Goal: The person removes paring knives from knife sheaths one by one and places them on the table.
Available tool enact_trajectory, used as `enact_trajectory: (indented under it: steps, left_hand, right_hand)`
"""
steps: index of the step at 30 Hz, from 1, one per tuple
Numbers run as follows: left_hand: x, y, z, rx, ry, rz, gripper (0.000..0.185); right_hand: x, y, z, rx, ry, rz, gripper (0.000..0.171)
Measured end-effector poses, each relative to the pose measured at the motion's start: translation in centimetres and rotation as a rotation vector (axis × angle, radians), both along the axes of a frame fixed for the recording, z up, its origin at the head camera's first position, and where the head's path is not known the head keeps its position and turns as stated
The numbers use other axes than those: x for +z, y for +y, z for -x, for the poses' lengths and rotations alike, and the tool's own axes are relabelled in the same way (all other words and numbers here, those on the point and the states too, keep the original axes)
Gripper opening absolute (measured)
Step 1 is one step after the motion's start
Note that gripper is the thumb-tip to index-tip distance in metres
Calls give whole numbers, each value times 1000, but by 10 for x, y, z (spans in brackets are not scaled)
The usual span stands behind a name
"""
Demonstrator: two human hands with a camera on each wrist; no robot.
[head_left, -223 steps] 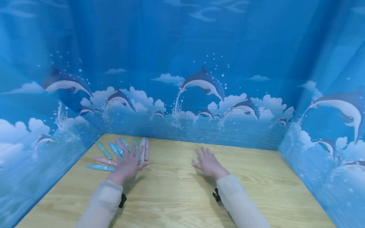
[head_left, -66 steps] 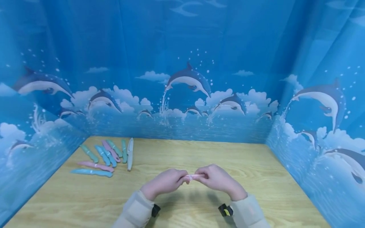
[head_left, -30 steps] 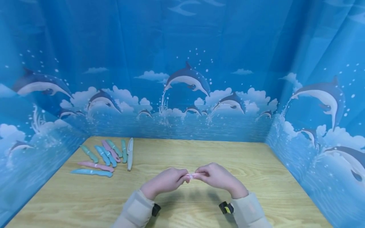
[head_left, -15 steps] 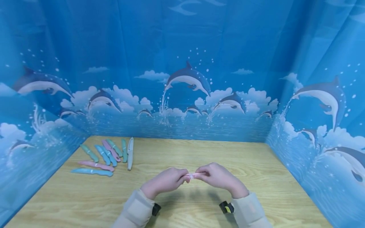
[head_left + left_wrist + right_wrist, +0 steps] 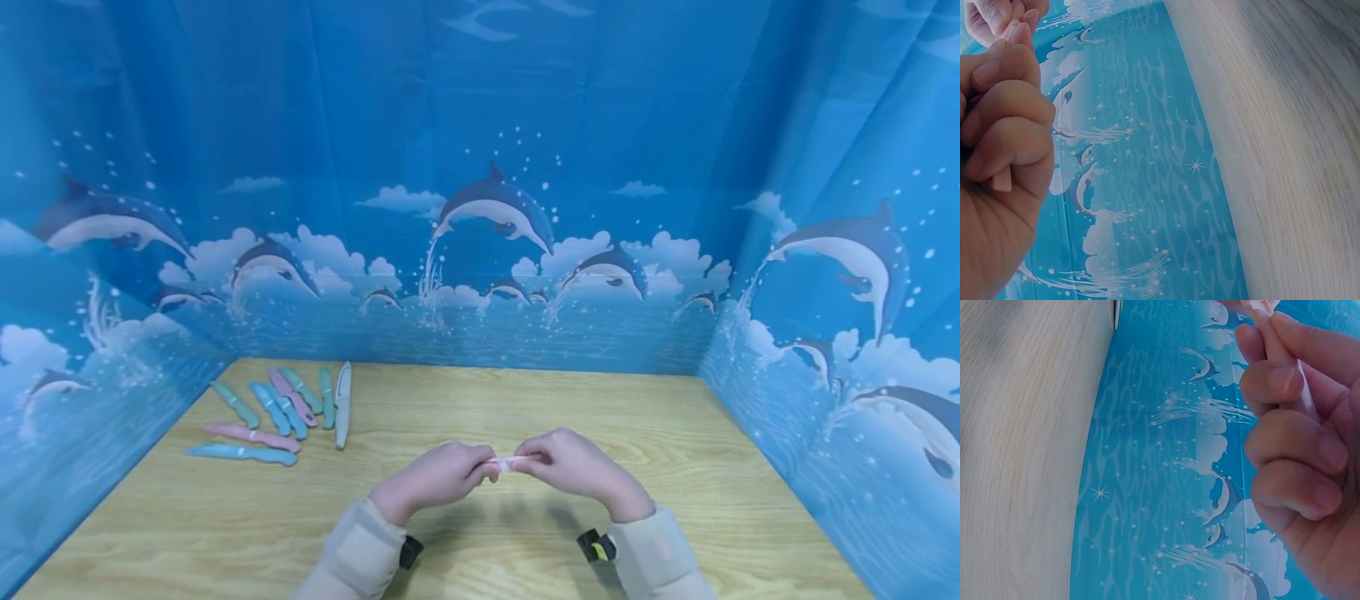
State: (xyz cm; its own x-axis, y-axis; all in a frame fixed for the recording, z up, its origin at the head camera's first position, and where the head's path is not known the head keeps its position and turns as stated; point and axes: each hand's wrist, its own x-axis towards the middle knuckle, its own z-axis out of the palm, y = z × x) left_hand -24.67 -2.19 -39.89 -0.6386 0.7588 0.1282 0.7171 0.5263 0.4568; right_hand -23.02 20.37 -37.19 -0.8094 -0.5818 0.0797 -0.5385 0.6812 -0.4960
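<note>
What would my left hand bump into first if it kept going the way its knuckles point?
Most likely the right hand: the left hand points toward it, and both already grip the same pink knife, so hardly any gap is left between them.

You get bright, even light here, and it seems to come from above. Soft gray shadows lie on the wooden table [image 5: 480, 417] just under your left hand [image 5: 431, 483] and right hand [image 5: 577, 467]. Nothing shines too hard. The head view is a bit soft, and the blue curtain [image 5: 480, 167] bends outward at the sides. In both wrist views your fingers [image 5: 1297, 444] are very close and a little fuzzy, and the table looks smeared.
</note>
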Motion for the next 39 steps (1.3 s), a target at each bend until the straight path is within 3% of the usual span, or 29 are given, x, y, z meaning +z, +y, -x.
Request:
enact_trajectory:
  steps: [13, 39]
  left_hand:
    - [-2, 0, -2, 3, -1, 0, 20]
    - [2, -2, -1, 22, 3, 1, 19]
  right_hand:
    - [-2, 1, -1, -14, -34, 4, 31]
    - [0, 3, 1, 2, -13, 3, 30]
